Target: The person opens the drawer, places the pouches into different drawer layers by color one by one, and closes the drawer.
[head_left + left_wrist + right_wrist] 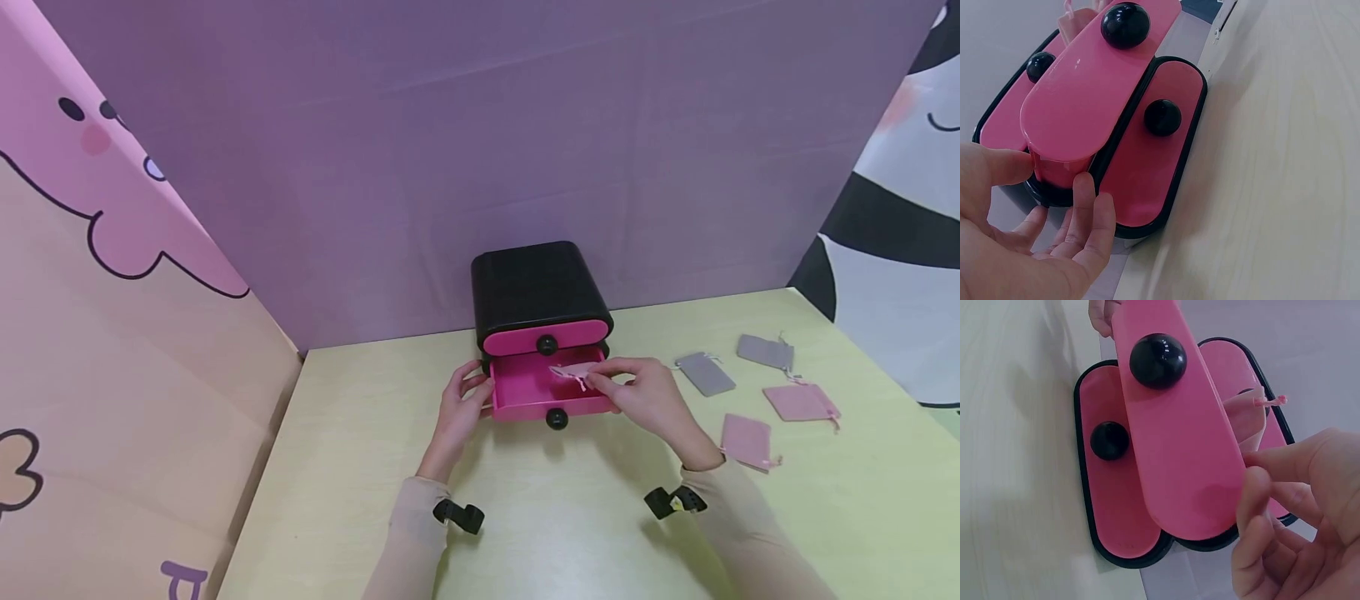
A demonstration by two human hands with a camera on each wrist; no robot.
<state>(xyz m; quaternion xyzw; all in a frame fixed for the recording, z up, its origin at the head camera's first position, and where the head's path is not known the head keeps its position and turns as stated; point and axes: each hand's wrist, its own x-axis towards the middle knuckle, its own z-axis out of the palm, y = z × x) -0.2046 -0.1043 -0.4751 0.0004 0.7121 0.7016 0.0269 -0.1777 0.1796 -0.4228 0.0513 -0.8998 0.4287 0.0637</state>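
Note:
A black cabinet (540, 279) with pink drawer fronts and round black knobs stands against the back wall. Its middle drawer (525, 412) is pulled out. At that drawer's left side, my left hand (459, 408) holds the wall between thumb and fingers, close behind the front panel (1085, 94). Above the drawer's right part, my right hand (647, 398) pinches a small pink drawstring pouch (576, 372) between thumb and forefinger. The pouch (1244, 419) shows its pink cord end in the right wrist view, while the front panel hides its lower part.
Two grey pouches (706, 374) and two pink pouches (802, 402) lie on the table, right of the cabinet. The top drawer (517, 341) and bottom drawer (1141, 162) are closed. A purple cloth wall (375, 183) rises behind the pale wooden table (360, 467).

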